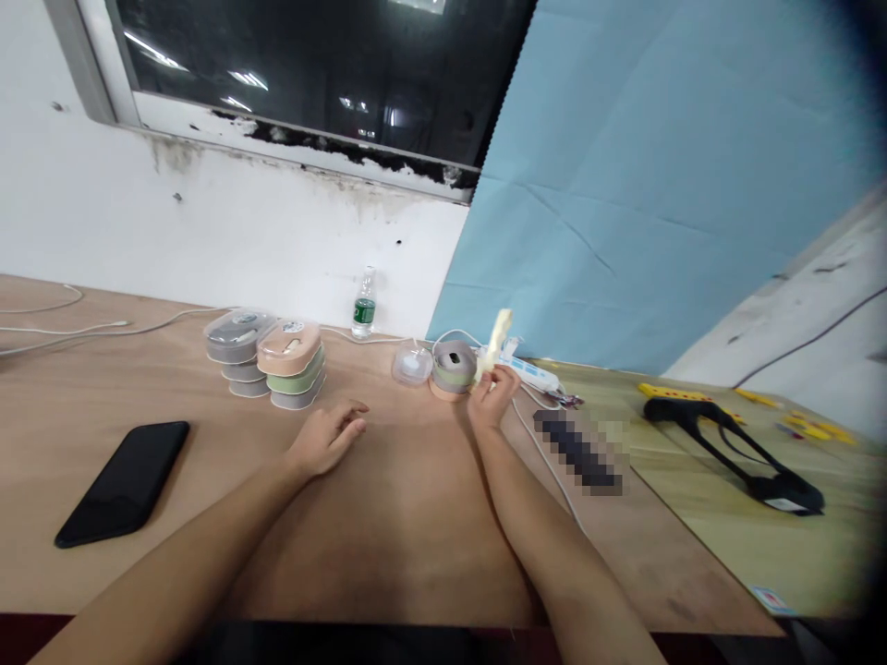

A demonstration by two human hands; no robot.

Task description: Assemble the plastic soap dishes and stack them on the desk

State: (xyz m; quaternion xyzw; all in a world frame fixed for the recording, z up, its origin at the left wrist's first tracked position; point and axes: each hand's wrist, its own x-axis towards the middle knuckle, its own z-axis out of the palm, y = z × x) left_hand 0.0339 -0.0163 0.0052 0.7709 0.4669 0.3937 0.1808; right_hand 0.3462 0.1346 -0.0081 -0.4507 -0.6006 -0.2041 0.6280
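Above the back of the table, my right hand (pixel 492 397) pinches the lower end of a cream-coloured strip (pixel 498 338), which sticks up at a slant. I cannot make out what the strip is. Just left of that hand stands a stack of box bottoms (pixel 453 369) in grey, green and peach, beside a clear lid (pixel 411 364). My left hand (pixel 328 438) lies on the tabletop with its thumb and fingers apart, holding nothing. Closest to it are stacked oval boxes: a peach-topped pile (pixel 291 356) with a clear lid and a grey pile (pixel 239 346).
A black phone (pixel 125 483) lies at the left. Against the wall stands a water bottle (pixel 364 305). A white power strip (pixel 530 373) and cables are behind my right hand. To the right are a blurred-out dark item (pixel 578 450) and a black strap-like frame (pixel 738 453).
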